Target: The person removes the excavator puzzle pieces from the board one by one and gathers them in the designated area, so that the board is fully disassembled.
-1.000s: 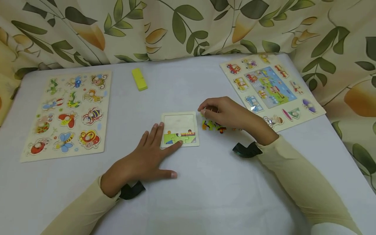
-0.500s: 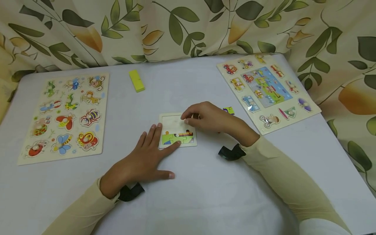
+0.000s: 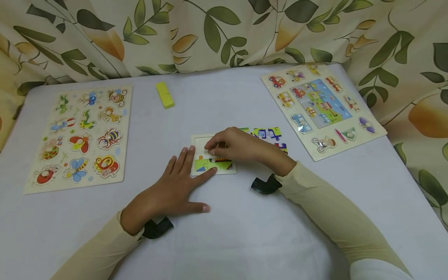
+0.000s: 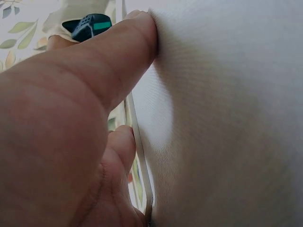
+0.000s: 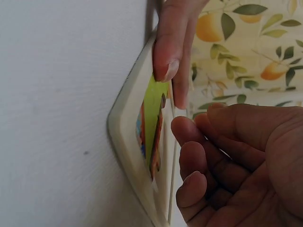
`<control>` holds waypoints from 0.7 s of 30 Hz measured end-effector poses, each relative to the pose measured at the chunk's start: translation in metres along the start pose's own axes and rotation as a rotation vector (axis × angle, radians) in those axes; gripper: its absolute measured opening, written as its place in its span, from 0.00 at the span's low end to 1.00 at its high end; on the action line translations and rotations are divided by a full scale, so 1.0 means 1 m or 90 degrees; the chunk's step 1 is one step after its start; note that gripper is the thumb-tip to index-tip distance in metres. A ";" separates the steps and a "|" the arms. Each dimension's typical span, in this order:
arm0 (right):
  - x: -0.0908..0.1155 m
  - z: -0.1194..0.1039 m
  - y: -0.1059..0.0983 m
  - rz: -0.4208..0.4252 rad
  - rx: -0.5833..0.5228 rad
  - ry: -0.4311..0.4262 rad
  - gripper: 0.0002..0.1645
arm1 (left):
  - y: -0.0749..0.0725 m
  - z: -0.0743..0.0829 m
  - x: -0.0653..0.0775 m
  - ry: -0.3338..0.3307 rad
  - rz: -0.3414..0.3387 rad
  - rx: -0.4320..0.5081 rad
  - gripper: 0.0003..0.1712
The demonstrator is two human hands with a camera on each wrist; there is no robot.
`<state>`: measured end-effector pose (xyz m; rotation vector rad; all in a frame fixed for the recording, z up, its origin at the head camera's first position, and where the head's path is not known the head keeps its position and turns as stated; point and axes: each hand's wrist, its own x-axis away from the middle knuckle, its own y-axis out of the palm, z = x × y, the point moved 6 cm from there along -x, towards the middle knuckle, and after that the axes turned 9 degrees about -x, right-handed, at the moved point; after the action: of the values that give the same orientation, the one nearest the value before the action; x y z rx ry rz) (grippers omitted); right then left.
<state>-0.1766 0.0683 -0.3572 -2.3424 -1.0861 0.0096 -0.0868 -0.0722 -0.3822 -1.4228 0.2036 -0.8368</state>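
Observation:
A small square puzzle tray (image 3: pixel 200 141) lies mid-table, with joined green puzzle pieces (image 3: pixel 224 166) along its near edge. My left hand (image 3: pixel 171 190) is spread flat with straight fingers, its fingertips resting on the tray's left and near edges. Above the tray hovers my right hand (image 3: pixel 241 146), thumb and forefinger pinched on a small puzzle piece that the fingers almost wholly hide. In the right wrist view, the pinching right hand (image 5: pixel 236 161) is beside the tray rim (image 5: pixel 128 104). Loose puzzle pieces (image 3: pixel 274 133) lie right of the tray, some hidden behind that hand.
At left lies an insect peg board (image 3: pixel 127 155); a vehicle peg board (image 3: pixel 371 138) sits at far right. A yellow block (image 3: pixel 165 95) is near the back. A leaf-patterned curtain (image 3: pixel 196 35) hangs behind the white-covered table (image 3: pixel 224 241).
My right hand has moved left from the loose pieces to over the tray, then slightly nearer me, uncovering several pieces. The left hand has stayed on the tray.

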 end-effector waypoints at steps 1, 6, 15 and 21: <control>-0.001 0.000 0.001 -0.002 -0.002 0.001 0.14 | 0.000 0.000 0.000 0.001 -0.001 -0.001 0.54; -0.004 -0.002 0.004 -0.009 -0.002 -0.004 0.15 | 0.000 0.000 -0.001 0.001 -0.003 -0.005 0.54; -0.008 -0.005 0.009 -0.015 -0.018 -0.017 0.16 | 0.000 0.000 -0.001 0.002 0.005 -0.010 0.53; -0.008 -0.006 0.011 -0.021 -0.027 -0.034 0.15 | 0.000 0.000 -0.001 -0.001 0.003 -0.013 0.54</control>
<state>-0.1734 0.0540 -0.3590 -2.3730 -1.1610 0.0371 -0.0872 -0.0719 -0.3828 -1.4409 0.2149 -0.8323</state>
